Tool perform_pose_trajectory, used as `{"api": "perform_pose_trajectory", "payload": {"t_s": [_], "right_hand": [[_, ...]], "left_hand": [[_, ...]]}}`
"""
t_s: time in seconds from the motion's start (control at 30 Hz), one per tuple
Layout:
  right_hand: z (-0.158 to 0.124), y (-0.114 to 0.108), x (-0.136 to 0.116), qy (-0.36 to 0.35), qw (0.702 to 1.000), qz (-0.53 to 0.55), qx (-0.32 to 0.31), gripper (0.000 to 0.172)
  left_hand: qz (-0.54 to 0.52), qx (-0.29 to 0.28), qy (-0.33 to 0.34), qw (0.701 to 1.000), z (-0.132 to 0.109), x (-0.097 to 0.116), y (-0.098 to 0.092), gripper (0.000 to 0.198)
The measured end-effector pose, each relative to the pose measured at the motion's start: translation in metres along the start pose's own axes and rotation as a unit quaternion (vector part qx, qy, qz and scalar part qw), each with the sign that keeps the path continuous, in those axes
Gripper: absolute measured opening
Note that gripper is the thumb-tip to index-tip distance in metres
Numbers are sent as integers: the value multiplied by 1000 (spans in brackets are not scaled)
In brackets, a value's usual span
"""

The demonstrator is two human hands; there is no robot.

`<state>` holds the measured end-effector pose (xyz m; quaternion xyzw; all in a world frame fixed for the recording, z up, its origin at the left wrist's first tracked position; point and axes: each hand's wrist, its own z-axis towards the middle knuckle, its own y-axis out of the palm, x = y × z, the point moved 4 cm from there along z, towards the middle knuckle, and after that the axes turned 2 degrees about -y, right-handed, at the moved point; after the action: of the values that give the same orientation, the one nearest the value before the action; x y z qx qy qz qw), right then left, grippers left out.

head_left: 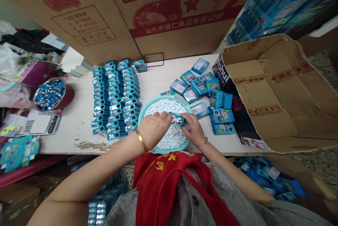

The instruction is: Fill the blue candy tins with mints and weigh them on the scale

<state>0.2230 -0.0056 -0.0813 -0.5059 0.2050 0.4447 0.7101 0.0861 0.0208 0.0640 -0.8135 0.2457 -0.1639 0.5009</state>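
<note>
Both my hands hold one small blue candy box (176,118) over a mint-green basin (141,113) of white candies (169,138). My left hand (155,129), with a gold bangle, has its fingers closed at the box's left end. My right hand (193,129) grips the right end with thumb and fingers. White pieces show along the box's upper side. Left of the basin stand rows of blue boxes (114,99) with round holes facing up, some with white candies in them. To the right lies a loose pile of blue boxes (198,87).
An open cardboard carton (253,92) stands at the right. Large brown cartons (163,43) wall off the back. At the left are a red pot (69,95) of blue foil pieces and a white scale (46,124). More blue boxes (269,176) lie below the table's front edge.
</note>
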Motion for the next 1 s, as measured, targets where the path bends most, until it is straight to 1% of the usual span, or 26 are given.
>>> {"api": "perform_pose_trajectory", "payload": {"t_s": [0.07, 0.1, 0.17, 0.2, 0.23, 0.27, 0.33, 0.37, 0.4, 0.47, 0.5, 0.57, 0.63, 0.67, 0.7, 0.77, 0.83, 0.9, 1.0], "right_hand": [[-1, 0, 1, 4, 1000, 1, 7, 47], [-2, -1, 2, 8, 1000, 2, 13, 46], [-4, -4, 6, 21, 999, 6, 28, 45], [-5, -7, 9, 29, 999, 7, 38, 44], [-6, -10, 11, 37, 998, 9, 46, 43], [-7, -13, 14, 44, 998, 11, 52, 41], [-8, -19, 19, 55, 997, 13, 58, 39], [-8, -21, 21, 58, 996, 15, 59, 38], [-9, -24, 22, 60, 996, 16, 60, 37], [-9, -28, 24, 65, 996, 15, 65, 35], [-9, -30, 25, 70, 995, 13, 70, 34], [-8, -32, 26, 80, 994, 11, 77, 33], [-8, -33, 26, 91, 992, 9, 82, 31], [-8, -33, 26, 95, 992, 8, 84, 31], [-8, -34, 26, 97, 992, 7, 86, 32], [-9, -35, 26, 97, 991, 3, 87, 32], [-9, -36, 26, 91, 992, -7, 85, 33], [-10, -36, 24, 80, 994, -20, 76, 34], [-9, -30, 18, 51, 997, -34, 48, 40]], "left_hand": [[2, 3, -1, 1000, -4, 6, -7, 25], [1, 11, -3, 1000, -6, 4, -7, 24], [-3, 32, -24, 999, -8, -14, 0, 21], [-5, 40, -40, 998, -9, -28, 10, 20], [-9, 43, -58, 997, -8, -44, 24, 19], [-18, 37, -75, 996, -7, -59, 42, 19], [-53, 2, -101, 993, -2, -85, 87, 18], [-89, -21, -105, 990, 2, -92, 111, 18], [-130, -31, -98, 986, 7, -93, 133, 17], [-180, -27, -80, 980, 21, -84, 168, 20], [-199, -17, -69, 977, 30, -74, 179, 21], [-230, 6, -50, 972, 48, -52, 193, 25], [-257, 24, -32, 966, 63, -34, 196, 29], [-269, 31, -23, 962, 68, -29, 195, 30], [-279, 35, -16, 960, 70, -27, 193, 31], [-300, 46, 1, 953, 65, -30, 184, 31], [-325, 69, 25, 943, 50, -39, 169, 27], [-341, 99, 52, 933, 30, -50, 146, 26], [-317, 117, 74, 938, 3, -58, 107, 26]]}}
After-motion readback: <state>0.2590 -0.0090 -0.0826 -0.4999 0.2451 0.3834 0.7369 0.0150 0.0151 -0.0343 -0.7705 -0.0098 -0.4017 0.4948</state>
